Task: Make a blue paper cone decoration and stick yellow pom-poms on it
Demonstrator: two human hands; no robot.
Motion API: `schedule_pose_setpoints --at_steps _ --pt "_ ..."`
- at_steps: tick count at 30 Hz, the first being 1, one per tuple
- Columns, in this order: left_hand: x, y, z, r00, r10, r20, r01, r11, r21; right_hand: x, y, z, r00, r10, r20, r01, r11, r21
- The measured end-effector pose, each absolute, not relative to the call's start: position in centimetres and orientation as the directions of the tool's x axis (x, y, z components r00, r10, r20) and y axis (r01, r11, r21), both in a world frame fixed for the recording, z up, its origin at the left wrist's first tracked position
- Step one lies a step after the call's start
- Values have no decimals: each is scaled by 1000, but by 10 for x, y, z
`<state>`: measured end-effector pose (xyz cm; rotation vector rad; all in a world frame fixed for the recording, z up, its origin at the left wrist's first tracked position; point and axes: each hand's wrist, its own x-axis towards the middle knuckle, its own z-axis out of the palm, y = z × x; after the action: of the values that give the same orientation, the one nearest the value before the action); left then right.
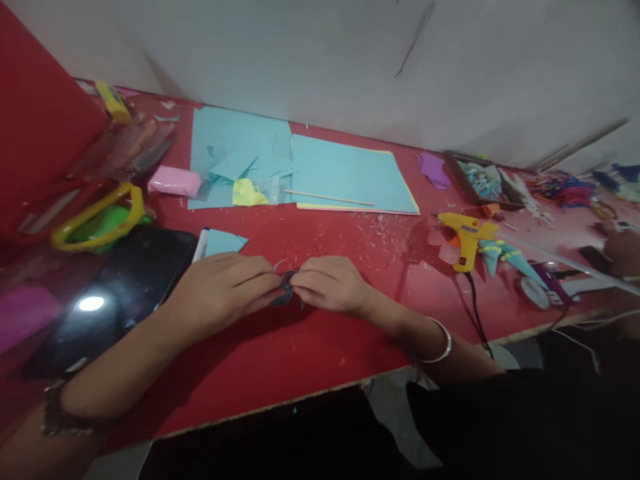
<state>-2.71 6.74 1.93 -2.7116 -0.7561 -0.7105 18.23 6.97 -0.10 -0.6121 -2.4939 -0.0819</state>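
Observation:
Above the front part of the red table, my left hand (240, 283) and my right hand (330, 285) meet, fingertips pinched together. Between them is a small dark blue-grey curled strip (285, 292), gripped by the fingers of both hands. Its exact kind is too small and blurred to tell, and the fingers cover part of it. Just behind my left hand lie a folded light blue paper (225, 242) and a white marker (201, 245), partly hidden by that hand.
Light blue sheets (350, 170) lie at the back with a thin stick (330, 197) on top. A yellow glue gun (467, 237) and its cord are on the right. A black tablet-like slab (135, 287) and yellow tape dispenser-like frame (63, 237) are left. Paper scraps litter the red table (300, 360).

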Motion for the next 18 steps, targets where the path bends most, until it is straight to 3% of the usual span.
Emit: schedule_pose_setpoints --at_steps 9,18 --pt "-27 65 19 726 429 538 533 -845 -46 180 69 1 -722 419 551 442 892 -99" --pt "-24 66 19 733 415 539 542 -835 -95 178 68 3 -672 416 613 459 883 -95"
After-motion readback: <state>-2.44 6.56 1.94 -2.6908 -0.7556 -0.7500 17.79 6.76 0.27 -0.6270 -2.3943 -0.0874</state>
